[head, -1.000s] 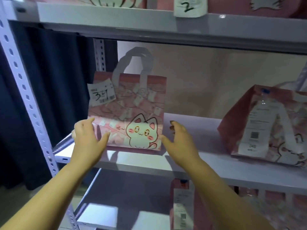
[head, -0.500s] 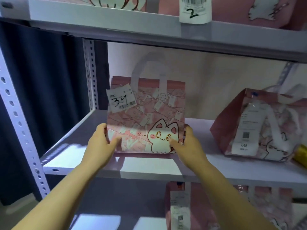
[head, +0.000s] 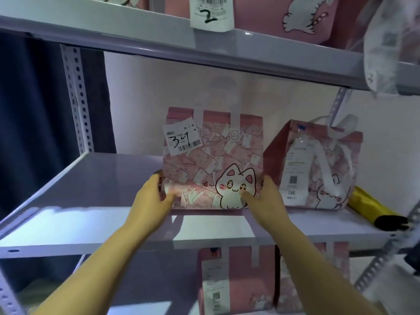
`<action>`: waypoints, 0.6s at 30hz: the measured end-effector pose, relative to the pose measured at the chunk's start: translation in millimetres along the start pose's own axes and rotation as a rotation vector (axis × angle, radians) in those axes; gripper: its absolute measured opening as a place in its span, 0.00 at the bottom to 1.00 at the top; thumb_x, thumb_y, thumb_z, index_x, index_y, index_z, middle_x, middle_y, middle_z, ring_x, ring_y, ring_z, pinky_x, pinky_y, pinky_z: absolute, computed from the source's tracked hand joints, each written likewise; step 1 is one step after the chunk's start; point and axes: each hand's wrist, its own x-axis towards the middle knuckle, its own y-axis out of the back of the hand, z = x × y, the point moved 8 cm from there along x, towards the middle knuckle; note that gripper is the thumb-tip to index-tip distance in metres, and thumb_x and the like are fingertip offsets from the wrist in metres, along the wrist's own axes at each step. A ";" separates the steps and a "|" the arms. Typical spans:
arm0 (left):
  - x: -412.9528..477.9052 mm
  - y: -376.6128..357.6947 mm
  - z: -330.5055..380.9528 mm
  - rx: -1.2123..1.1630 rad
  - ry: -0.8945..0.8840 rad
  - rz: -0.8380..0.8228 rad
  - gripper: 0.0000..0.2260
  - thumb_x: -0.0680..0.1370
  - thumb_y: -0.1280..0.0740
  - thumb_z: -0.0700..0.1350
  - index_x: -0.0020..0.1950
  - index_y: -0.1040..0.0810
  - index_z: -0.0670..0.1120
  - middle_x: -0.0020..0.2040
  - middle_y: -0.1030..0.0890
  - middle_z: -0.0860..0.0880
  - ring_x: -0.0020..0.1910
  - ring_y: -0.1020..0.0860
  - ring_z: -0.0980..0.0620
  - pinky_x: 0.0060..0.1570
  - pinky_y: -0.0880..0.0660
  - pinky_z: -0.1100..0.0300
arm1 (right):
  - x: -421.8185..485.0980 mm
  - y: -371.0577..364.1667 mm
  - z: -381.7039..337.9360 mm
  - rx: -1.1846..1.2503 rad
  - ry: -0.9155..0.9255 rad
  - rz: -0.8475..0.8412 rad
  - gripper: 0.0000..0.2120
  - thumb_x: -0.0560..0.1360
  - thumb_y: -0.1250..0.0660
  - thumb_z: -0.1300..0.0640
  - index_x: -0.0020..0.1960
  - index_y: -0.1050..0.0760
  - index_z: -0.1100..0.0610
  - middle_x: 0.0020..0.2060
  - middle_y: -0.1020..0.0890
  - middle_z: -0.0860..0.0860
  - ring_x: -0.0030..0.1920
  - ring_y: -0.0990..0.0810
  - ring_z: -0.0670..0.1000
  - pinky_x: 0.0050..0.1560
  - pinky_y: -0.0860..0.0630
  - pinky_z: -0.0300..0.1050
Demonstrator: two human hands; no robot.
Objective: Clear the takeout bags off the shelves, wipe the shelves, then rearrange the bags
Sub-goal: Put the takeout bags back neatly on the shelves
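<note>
A pink cat-print takeout bag (head: pixel 211 153) with a white tag marked 34 stands upright on the middle shelf (head: pixel 95 178). My left hand (head: pixel 152 198) grips its lower left edge, thumb on the front. My right hand (head: pixel 264 198) grips its lower right edge, thumb across the cat picture. A second pink bag (head: pixel 318 164), tagged 046, stands just to the right, close beside the held bag.
A yellow and black object (head: pixel 372 210) lies at the shelf's right end. More pink bags fill the top shelf (head: pixel 284 17) and the lower shelf (head: pixel 238 280). A tag marked 2 (head: pixel 211 14) hangs from the upper shelf edge. A perforated upright post (head: pixel 77 103) stands at the left.
With both hands closed on its lower edges, the bag has slid right along the shelf, from the left end to beside the 046 bag.
</note>
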 end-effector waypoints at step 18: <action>-77.5 35.8 4.4 -0.128 -0.021 0.037 0.15 0.74 0.31 0.47 0.58 0.29 0.56 0.53 0.22 0.56 0.50 0.23 0.61 0.39 0.30 0.70 | -85.5 23.4 -17.1 0.102 0.170 0.119 0.08 0.75 0.32 0.55 0.53 0.25 0.48 0.47 0.21 0.41 0.47 0.23 0.37 0.42 0.26 0.28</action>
